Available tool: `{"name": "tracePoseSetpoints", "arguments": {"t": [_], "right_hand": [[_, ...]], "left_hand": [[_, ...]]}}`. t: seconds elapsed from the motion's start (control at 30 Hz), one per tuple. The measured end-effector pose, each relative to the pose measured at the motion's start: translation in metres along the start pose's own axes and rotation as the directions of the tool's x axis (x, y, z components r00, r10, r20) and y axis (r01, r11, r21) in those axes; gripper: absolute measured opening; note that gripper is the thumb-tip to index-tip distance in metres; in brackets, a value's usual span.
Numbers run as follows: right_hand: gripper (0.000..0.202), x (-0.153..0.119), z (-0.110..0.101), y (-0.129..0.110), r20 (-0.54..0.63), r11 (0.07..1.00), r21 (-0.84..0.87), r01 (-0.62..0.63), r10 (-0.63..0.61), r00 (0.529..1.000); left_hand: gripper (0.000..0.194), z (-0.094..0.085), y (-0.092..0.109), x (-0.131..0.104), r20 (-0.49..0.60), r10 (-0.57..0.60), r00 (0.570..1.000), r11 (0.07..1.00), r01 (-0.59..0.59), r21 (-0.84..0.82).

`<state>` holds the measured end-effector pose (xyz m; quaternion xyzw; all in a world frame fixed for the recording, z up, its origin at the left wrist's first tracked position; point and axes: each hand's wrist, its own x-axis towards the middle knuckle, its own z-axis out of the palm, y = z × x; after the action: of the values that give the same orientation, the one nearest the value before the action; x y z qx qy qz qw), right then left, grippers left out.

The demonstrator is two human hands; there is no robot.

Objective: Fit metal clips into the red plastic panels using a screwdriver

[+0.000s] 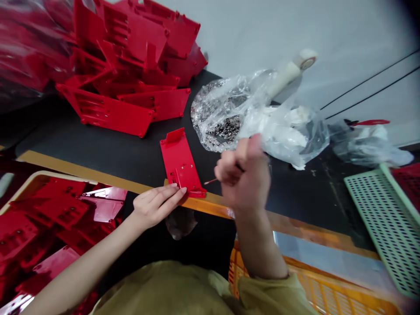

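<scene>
1 red plate (179, 155) is sitting mid-frame on the bench (111, 153). Left hand (151, 205) is resting straight fingers on its lower edge, can't tell if gripping. Blurry right hand (245, 175) is holding a thin stick (211, 181), fist curled, right of center.

2 hands (155, 203), 1 lone red pc (179, 155), 1 grn basket (377, 210), 2 blk cords (370, 78), piled red pcs (111, 111) uncountable
</scene>
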<state>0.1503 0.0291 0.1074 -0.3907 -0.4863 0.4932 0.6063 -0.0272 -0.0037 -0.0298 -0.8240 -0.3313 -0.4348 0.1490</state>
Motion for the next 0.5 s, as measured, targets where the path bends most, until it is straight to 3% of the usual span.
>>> {"name": "tracePoseSetpoints", "arguments": {"t": [0.07, 0.1, 0.17, 0.23, 0.3, 0.37, 0.43, 0.5], "right_hand": [[0.043, -0.004, -0.017, -0.013, 0.068, 0.954, -0.275, 0.122, -0.107, 0.992], [0.035, -0.01, -0.023, -0.016, 0.158, 0.87, -0.459, 0.178, -0.117, 0.981], [0.017, -0.026, -0.033, -0.011, 0.357, 0.631, -0.724, 0.279, -0.004, 0.934], [0.013, -0.04, -0.038, 0.002, 0.474, 0.524, -0.77, 0.364, 0.089, 0.876], [0.014, -0.048, -0.044, 0.012, 0.482, 0.538, -0.754, 0.377, 0.064, 0.874], [0.013, -0.052, -0.059, 0.004, 0.441, 0.603, -0.718, 0.349, 0.007, 0.897], [0.015, -0.06, -0.088, -0.024, 0.362, 0.661, -0.705, 0.256, 0.024, 0.932], [0.019, -0.078, -0.131, -0.065, 0.29, 0.657, -0.746, 0.111, 0.171, 0.942]], "left_hand": [[0.043, -0.003, 0.002, -0.001, 0.03, -0.013, 0.999, 1.0, 0.013, -0.021], [0.045, -0.005, 0.003, 0.0, 0.055, -0.019, 0.998, 0.999, 0.022, -0.04], [0.049, -0.012, 0.006, 0.001, 0.108, -0.044, 0.993, 0.993, 0.055, -0.101], [0.051, -0.021, 0.009, 0.003, 0.151, -0.065, 0.986, 0.975, 0.095, -0.199], [0.051, -0.029, 0.009, 0.006, 0.151, -0.078, 0.985, 0.949, 0.12, -0.291], [0.049, -0.037, 0.006, 0.012, 0.087, -0.111, 0.99, 0.939, 0.133, -0.316], [0.047, -0.041, -0.002, 0.023, 0.01, -0.188, 0.982, 0.948, 0.184, -0.258], [0.044, -0.042, -0.015, 0.04, -0.026, -0.281, 0.959, 0.949, 0.274, -0.159]]}}
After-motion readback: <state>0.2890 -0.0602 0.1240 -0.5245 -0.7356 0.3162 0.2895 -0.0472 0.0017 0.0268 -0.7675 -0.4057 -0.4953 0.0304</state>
